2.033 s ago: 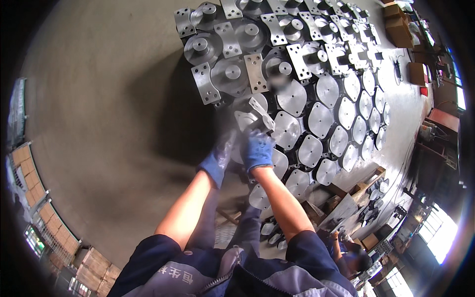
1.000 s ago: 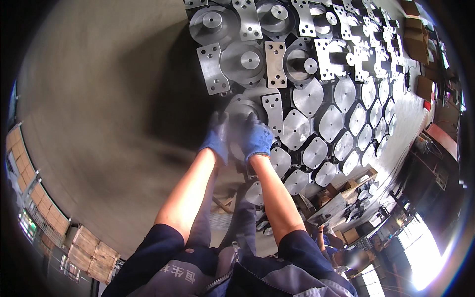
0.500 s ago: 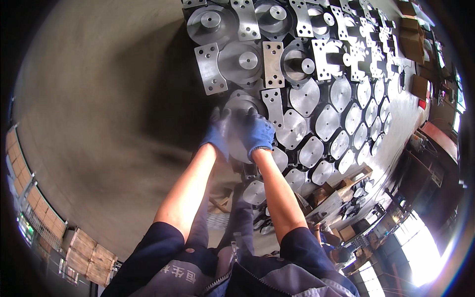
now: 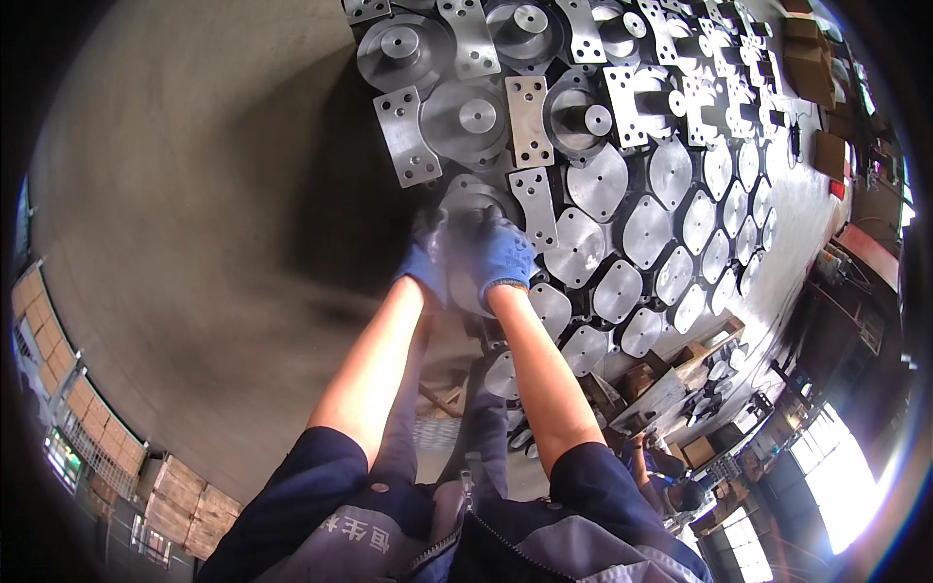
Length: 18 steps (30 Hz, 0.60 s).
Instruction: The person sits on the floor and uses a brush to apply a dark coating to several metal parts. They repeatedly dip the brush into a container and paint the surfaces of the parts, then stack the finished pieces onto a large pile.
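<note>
My left hand (image 4: 425, 258) and my right hand (image 4: 504, 257), in blue gloves with dark grey fingers, are close together over a round metal flange (image 4: 473, 194). Their fingers curl inward from both sides around a greyish, blurred piece, which I cannot make out. Gloves and blur hide most of it. Just beyond my right hand lies a flat metal bracket (image 4: 534, 209) with holes and a curved edge. Farther off, another curved bracket (image 4: 406, 136) leans against a round flange with a raised centre boss (image 4: 476, 117).
Rows of rounded metal plates (image 4: 614, 291) on dark bases spread to the right. Brackets and bossed flanges fill the far side. Bare floor (image 4: 194, 243) stretches left. Cardboard boxes (image 4: 809, 63) stand far right, wooden crates (image 4: 185, 505) lower left. Another person (image 4: 671, 491) is at lower right.
My view has tilted slightly, so the far brackets sit a little farther left and the right-hand plates a little lower. Both hands stay at nearly the same spot, still blurred.
</note>
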Motion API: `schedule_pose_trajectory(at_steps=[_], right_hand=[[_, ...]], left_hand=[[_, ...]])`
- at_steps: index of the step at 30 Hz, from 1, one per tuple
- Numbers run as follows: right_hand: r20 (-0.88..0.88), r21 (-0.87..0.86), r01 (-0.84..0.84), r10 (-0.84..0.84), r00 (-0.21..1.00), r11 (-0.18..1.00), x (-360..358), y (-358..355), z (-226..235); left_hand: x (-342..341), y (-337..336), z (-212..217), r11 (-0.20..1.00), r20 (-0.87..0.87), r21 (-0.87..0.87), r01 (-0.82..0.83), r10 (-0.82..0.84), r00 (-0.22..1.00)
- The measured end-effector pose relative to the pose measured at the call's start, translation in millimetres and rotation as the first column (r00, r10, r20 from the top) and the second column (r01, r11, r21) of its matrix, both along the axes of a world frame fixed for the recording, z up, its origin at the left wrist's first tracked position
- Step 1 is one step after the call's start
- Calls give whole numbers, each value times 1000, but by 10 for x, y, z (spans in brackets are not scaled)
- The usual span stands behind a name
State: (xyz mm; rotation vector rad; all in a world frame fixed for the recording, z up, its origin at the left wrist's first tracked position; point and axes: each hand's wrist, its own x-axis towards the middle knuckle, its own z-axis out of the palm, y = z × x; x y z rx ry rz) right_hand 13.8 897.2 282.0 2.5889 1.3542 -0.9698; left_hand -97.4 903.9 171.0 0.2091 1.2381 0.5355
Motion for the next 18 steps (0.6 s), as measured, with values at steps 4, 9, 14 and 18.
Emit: schedule_pose_trajectory(at_steps=[4, 9, 14, 18], right_hand=[[2, -20, 47, -47, 999, 999, -47, 38, -12], [-13, -36, 65, -65, 998, 997, -25, 31, -38], [14, 31, 43, -43, 999, 999, -22, -19, -50], [9, 33, 9, -9, 1000, 999, -78, -14, -17]], left_hand=[[-61, -35, -186, 996, 143, -50, -71, 77, 987], [58, 16, 70, 990, 186, -125, -64, 87, 979], [117, 196, 617, 903, 246, -411, -125, 242, 939], [-48, -77, 106, 965, 214, 232, 119, -170, 962]])
